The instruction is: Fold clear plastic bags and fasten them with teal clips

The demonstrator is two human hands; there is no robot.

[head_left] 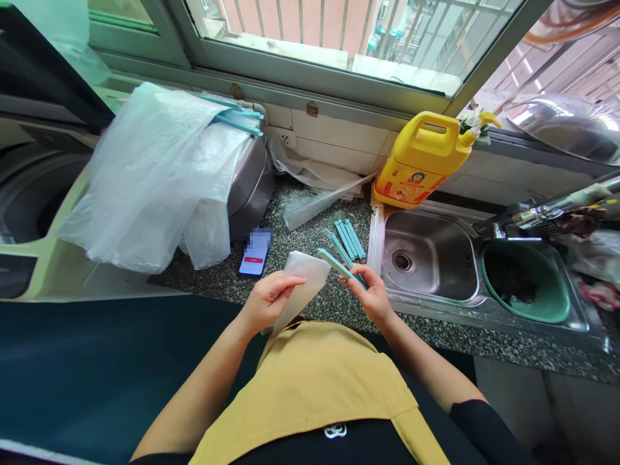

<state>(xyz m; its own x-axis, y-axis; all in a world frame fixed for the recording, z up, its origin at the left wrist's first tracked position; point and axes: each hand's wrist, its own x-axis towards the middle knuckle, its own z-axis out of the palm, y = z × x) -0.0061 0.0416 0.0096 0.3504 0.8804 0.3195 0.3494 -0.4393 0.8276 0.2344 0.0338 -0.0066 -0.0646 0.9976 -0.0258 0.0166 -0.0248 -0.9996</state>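
Between the fingers and thumb of my left hand (272,298) is the edge of a folded, translucent plastic bag (306,271), which hangs over the counter's front edge. My right hand (371,290) pinches a light-blue bag sealing clip (339,263) whose two arms are spread into a V, its free end close to the bag's right corner. Just beyond that hand, several more blue clips (349,239) lie side by side on the speckled counter. A phone (255,253) with a lit screen rests left of the bag.
Clear plastic sheets (159,168) drape over a dark grey appliance (254,181) at left, with blue clips on top. A yellow jug (416,161) stands behind the steel sink (426,258). A green basin (527,284) sits in the right bowl. Another clear bag (314,203) lies near the wall.
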